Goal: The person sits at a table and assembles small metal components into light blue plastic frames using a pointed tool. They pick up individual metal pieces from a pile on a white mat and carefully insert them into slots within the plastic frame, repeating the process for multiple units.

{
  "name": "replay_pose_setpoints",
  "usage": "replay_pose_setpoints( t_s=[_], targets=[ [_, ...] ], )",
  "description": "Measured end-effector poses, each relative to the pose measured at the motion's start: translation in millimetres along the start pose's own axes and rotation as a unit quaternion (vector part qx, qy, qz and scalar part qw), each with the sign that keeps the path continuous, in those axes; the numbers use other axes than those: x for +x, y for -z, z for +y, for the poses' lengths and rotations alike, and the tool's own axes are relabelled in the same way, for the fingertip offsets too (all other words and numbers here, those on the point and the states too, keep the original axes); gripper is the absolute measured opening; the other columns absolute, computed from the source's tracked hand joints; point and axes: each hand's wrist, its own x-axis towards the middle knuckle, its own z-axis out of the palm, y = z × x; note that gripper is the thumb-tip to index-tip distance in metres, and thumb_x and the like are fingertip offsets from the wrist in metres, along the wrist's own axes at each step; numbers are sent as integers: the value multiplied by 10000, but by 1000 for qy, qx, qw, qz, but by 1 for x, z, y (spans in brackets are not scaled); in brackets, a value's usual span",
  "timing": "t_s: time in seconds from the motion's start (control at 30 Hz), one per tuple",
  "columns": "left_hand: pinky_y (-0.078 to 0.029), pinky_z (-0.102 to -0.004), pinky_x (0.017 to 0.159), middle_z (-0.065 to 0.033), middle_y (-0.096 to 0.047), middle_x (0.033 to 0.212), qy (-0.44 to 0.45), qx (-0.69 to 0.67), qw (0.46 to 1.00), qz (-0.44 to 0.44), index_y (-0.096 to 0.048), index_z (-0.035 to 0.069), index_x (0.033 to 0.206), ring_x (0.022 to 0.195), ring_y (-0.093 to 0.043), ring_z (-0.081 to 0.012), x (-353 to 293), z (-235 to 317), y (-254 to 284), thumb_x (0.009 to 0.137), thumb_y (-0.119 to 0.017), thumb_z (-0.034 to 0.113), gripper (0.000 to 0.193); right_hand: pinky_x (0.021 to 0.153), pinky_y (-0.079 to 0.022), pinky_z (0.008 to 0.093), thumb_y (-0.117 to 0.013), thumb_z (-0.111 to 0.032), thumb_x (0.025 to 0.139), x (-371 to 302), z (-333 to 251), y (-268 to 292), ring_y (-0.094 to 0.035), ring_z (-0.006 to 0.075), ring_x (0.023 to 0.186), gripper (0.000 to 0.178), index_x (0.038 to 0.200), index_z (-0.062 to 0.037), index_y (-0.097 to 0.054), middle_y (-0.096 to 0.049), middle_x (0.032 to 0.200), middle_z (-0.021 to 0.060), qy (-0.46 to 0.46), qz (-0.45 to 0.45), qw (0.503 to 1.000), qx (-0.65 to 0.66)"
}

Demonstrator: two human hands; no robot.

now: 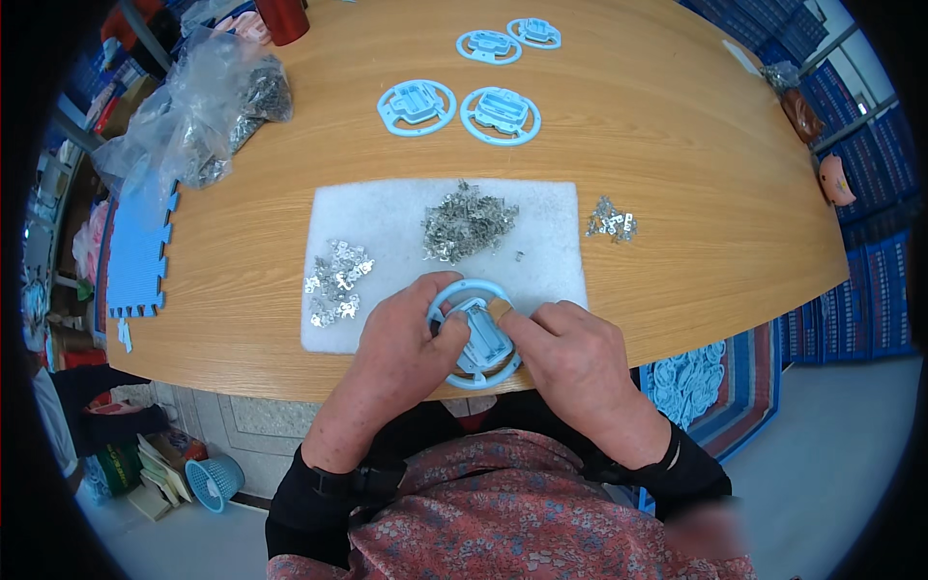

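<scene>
A light-blue plastic toy steering wheel [486,340] is held over the front edge of the white foam pad [387,208], its hollow side with a rectangular compartment facing up. My left hand [406,333] grips its left rim, thumb inside the ring. The closed fingers of my right hand [570,348] press at the compartment's upper right corner; a tan cover wraps one fingertip. Whatever those fingers pinch is hidden. Beyond the wheel lies a heap of small metal clips [469,224]. Flat shiny metal plates [338,280] are scattered at the pad's left.
Loose metal pieces [612,222] lie right of the pad. Several more blue wheels [501,138] rest farther back. Plastic bags of metal parts [208,111], a blue foam mat [138,256] and a red cylinder [283,19] occupy the left. A crate of blue rings [686,382] stands below the right edge.
</scene>
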Motion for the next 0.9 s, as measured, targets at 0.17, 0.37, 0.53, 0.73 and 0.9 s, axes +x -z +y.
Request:
replay_pose_setpoints(
  t_s=[0.17,0.37,0.53,0.73,0.9],
  targets=[
    [-558,-453,822,-249,-714,999,6,-12,1000,11,-631,-15,1234,922,-703,-414,0,2,-1,899,-649,155,376,570,-514,363,-684,-101,743,4,-1,8,-621,228,715,309,1052,-102,-676,-563,777,45,39,-41,997,-51],
    [-560,-442,787,-234,-719,969,-30,21,999,29,-635,-14,1234,866,-710,-389,1,-2,-5,893,-652,157,382,563,-518,366,-686,-118,742,12,-3,14,-628,224,721,304,1043,-91,-668,-570,785,45,59,-87,991,-82],
    [-561,-441,772,-229,-720,910,16,-9,1000,20,-642,-16,1221,832,-714,-384,2,2,-3,887,-641,156,376,568,-524,370,-687,-125,744,11,5,13,-634,228,722,301,1042,-90,-669,-570,778,44,67,-73,994,-50],
    [-559,-445,769,-227,-720,897,11,-1,1000,25,-647,-17,1211,833,-715,-385,2,2,-6,885,-632,152,368,553,-519,365,-690,-147,749,10,1,14,-636,218,711,283,1022,-79,-659,-581,781,40,79,-71,992,-74],
    [-558,-446,772,-237,-717,921,13,23,999,34,-641,-18,1216,839,-709,-390,2,5,-8,886,-625,147,369,561,-514,364,-684,-123,765,18,0,19,-634,222,706,287,1048,-81,-669,-571,774,41,97,-98,987,-85]
  ],
)
